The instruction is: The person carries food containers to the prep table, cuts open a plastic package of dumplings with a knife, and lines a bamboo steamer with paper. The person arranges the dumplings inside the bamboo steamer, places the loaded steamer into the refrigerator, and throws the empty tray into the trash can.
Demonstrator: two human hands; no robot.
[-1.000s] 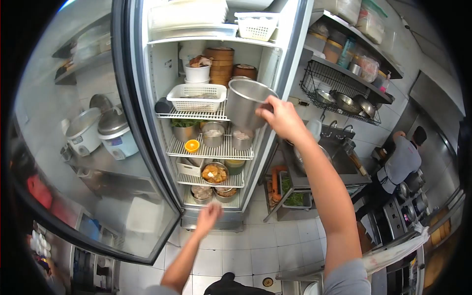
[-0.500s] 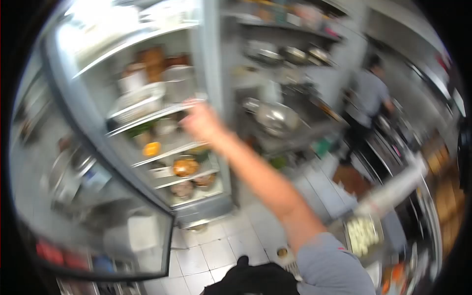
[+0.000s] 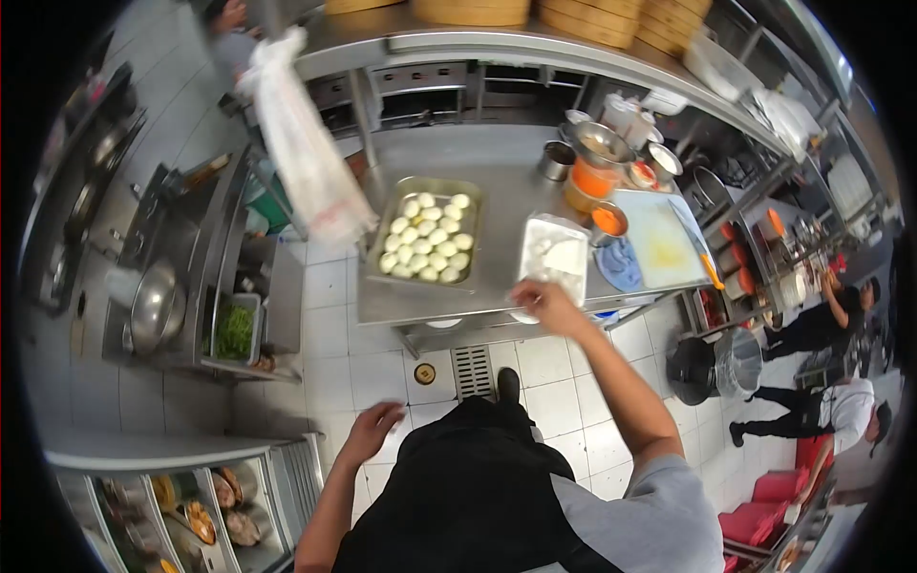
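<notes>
My right hand (image 3: 549, 307) is over the front edge of the steel table, just in front of a white tray (image 3: 557, 224) holding a pale, white mass. Its fingers are loosely bent and apart, and I see nothing in them. My left hand (image 3: 374, 432) hangs over the tiled floor beside my apron, fingers loosely apart, holding nothing. On the table, left of the white tray, a metal pan (image 3: 468, 191) holds many peeled eggs (image 3: 425, 239).
The table (image 3: 506, 162) also bears a cutting board (image 3: 659, 224), a knife (image 3: 693, 239), a blue cloth (image 3: 616, 265) and bowls. A fridge (image 3: 301, 487) with food is at lower left. A white cloth (image 3: 306, 143) hangs at the table's left. Co-workers stand at right and upper left.
My view has swung from the open fridge to the steel table. My right hand has moved from the fridge shelves to the table's front edge. My left hand has come into view.
</notes>
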